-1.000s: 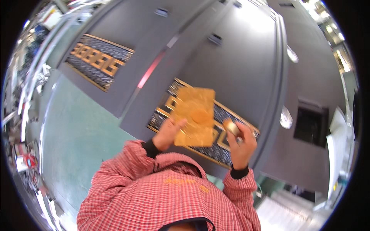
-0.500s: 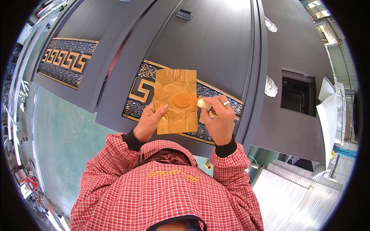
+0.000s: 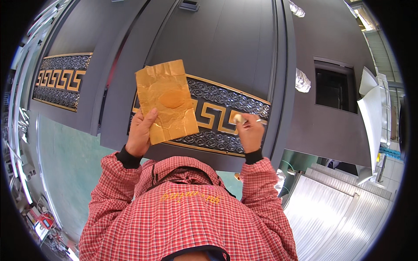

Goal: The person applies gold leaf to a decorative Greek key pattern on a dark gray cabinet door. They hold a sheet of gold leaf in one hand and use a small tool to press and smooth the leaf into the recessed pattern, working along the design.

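My left hand [image 3: 141,130] grips a gold-coloured foil-covered board [image 3: 150,93] by its lower left edge, thumb on top. A patch of orange-gold paint [image 3: 173,99] lies in the middle of that board. Between the fingers of my right hand [image 3: 251,135] is a small pale sponge [image 3: 239,118], pressed to or just over the right end of the gold key-pattern strip [image 3: 213,115]; touching or apart I cannot tell. The strip runs across a dark grey door panel [image 3: 213,48], between bands of dark embossed scrollwork [image 3: 230,96] with thin gold borders.
To the left lies a second grey panel with a like gold-patterned band [image 3: 61,80]. A grey panel with a rectangular dark opening [image 3: 334,87] is on the right, beside silvery wrapped bundles [image 3: 303,81]. Stacked shiny sheets [image 3: 324,206] lie at lower right, above green floor [image 3: 69,161] level.
The sponge has left the board's edge and is now at the right end of the gold strip. My left hand has moved the board left and tilted it.
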The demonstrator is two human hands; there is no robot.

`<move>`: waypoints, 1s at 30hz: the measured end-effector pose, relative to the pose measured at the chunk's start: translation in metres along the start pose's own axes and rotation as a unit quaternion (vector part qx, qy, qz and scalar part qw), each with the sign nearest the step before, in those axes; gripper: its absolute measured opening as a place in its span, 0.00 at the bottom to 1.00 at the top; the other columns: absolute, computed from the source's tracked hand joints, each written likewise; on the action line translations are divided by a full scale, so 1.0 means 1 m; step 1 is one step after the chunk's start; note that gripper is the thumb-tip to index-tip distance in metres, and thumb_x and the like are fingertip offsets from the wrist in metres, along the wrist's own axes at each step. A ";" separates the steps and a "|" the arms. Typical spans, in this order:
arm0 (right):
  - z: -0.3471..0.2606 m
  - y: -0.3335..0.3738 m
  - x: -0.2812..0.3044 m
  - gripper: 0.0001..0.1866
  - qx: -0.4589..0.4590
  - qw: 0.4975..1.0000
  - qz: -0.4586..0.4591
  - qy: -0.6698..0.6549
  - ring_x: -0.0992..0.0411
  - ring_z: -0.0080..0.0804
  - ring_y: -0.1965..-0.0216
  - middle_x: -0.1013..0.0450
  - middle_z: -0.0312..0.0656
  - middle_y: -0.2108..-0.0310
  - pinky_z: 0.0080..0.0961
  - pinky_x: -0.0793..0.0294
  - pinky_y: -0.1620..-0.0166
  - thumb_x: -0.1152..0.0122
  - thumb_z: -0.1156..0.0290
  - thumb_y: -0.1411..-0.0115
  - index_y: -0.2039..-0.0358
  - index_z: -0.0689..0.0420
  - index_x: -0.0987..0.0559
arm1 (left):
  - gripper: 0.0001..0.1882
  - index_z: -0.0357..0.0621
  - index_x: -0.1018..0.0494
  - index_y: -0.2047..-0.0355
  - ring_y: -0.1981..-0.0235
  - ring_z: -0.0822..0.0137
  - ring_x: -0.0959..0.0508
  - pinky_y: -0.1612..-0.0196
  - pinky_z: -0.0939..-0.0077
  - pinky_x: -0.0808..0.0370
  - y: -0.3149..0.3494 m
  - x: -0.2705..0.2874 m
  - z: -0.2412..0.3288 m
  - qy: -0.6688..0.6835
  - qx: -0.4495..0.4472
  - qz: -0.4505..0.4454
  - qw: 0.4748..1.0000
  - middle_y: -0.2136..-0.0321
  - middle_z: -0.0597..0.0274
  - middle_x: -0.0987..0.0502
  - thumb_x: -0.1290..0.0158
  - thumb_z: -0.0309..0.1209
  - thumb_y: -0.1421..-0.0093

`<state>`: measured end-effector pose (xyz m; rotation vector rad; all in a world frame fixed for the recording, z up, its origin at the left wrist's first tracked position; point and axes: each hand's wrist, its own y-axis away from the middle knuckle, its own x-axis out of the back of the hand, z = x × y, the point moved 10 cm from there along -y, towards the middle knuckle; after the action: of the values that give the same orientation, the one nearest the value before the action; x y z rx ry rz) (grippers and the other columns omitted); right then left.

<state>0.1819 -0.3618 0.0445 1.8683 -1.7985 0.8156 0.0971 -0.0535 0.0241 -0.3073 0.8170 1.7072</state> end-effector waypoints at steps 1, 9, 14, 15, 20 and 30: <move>0.023 0.006 -0.011 0.12 -0.024 1.000 -0.004 0.007 0.27 0.31 0.74 0.29 0.44 0.69 0.23 0.27 0.72 0.37 0.78 0.55 0.67 0.61 0.23 | 0.17 0.35 0.39 0.47 0.55 0.64 0.23 0.54 0.71 0.23 -0.002 0.001 -0.001 -0.007 0.002 0.005 1.000 0.52 0.55 0.27 0.57 0.31 0.34; 0.054 -0.005 -0.063 0.11 0.005 0.998 -0.004 0.069 0.28 0.38 0.72 0.30 0.43 0.68 0.30 0.29 0.69 0.38 0.76 0.52 0.65 0.58 0.22 | 0.17 0.32 0.38 0.48 0.55 0.64 0.23 0.54 0.70 0.22 -0.004 0.006 -0.002 -0.010 0.010 0.026 1.000 0.53 0.53 0.26 0.57 0.29 0.34; 0.056 0.014 -0.074 0.10 0.027 0.993 -0.057 0.100 0.29 0.44 0.70 0.31 0.44 0.67 0.35 0.29 0.67 0.38 0.76 0.53 0.67 0.56 0.22 | 0.16 0.32 0.37 0.49 0.55 0.64 0.23 0.54 0.69 0.23 -0.005 0.009 0.001 -0.016 0.000 0.047 0.999 0.53 0.53 0.26 0.56 0.29 0.34; 0.055 0.024 -0.073 0.09 0.035 0.990 -0.070 0.114 0.29 0.45 0.70 0.31 0.45 0.67 0.35 0.29 0.67 0.38 0.76 0.53 0.68 0.56 0.22 | 0.17 0.34 0.38 0.48 0.55 0.64 0.23 0.53 0.69 0.23 -0.005 0.010 0.000 -0.021 0.002 0.045 0.999 0.53 0.54 0.27 0.57 0.30 0.34; 0.053 0.023 -0.062 0.11 -0.015 0.996 -0.069 0.055 0.29 0.42 0.71 0.31 0.44 0.68 0.33 0.28 0.68 0.37 0.76 0.54 0.67 0.56 0.22 | 0.17 0.36 0.40 0.46 0.54 0.65 0.24 0.52 0.70 0.24 -0.007 0.015 -0.005 -0.021 0.010 0.036 0.999 0.50 0.54 0.29 0.59 0.30 0.33; 0.059 0.020 -0.073 0.09 0.005 0.992 -0.073 0.099 0.29 0.46 0.70 0.31 0.44 0.69 0.37 0.29 0.68 0.40 0.75 0.51 0.67 0.54 0.22 | 0.18 0.36 0.40 0.46 0.53 0.65 0.24 0.52 0.71 0.24 -0.008 0.009 0.005 -0.039 0.001 0.032 0.999 0.50 0.54 0.29 0.58 0.31 0.33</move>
<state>0.1695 -0.3479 -0.0496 1.8297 -1.5206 0.9211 0.1026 -0.0432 0.0194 -0.2139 0.7778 1.7677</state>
